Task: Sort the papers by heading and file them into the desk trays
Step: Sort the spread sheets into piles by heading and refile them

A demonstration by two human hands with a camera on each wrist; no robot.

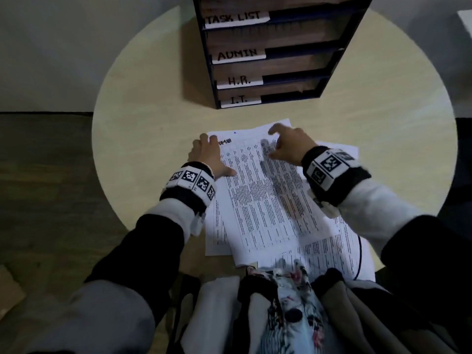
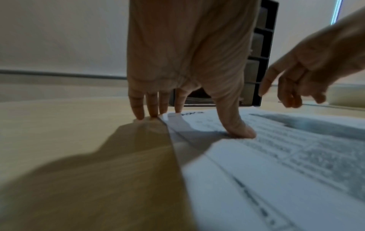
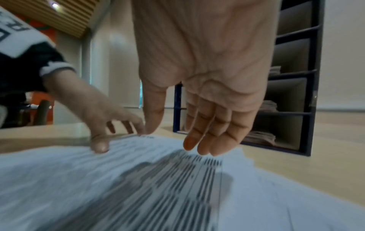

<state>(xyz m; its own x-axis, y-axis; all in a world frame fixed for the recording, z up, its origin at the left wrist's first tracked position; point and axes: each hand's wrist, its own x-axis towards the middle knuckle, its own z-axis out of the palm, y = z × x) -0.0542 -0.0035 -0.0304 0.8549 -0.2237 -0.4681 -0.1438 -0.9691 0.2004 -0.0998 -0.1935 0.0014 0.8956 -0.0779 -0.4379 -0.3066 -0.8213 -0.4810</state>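
- The top sheet (image 1: 258, 190), headed ADMIN, is pinned flat on the worktop (image 1: 143, 118) by the left hand (image 1: 209, 157), fingers straight.
- The right hand (image 1: 288, 146) is hovered above, relaxed, nothing gripped.
- Next, a pinch at the edge is called for, then the ADMIN tray (image 1: 293, 51).

Round pale wood table (image 1: 143, 118), dark labelled tray rack (image 1: 339, 60) standing on it, printed papers (image 1: 265, 200) spread in front

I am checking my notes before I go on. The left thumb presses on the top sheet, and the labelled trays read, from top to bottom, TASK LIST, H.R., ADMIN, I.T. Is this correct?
Not quite. The head view shows ADMIN above H.R., so the order is TASK LIST, ADMIN, H.R., I.T. The left hand does press its thumb on the top sheet.
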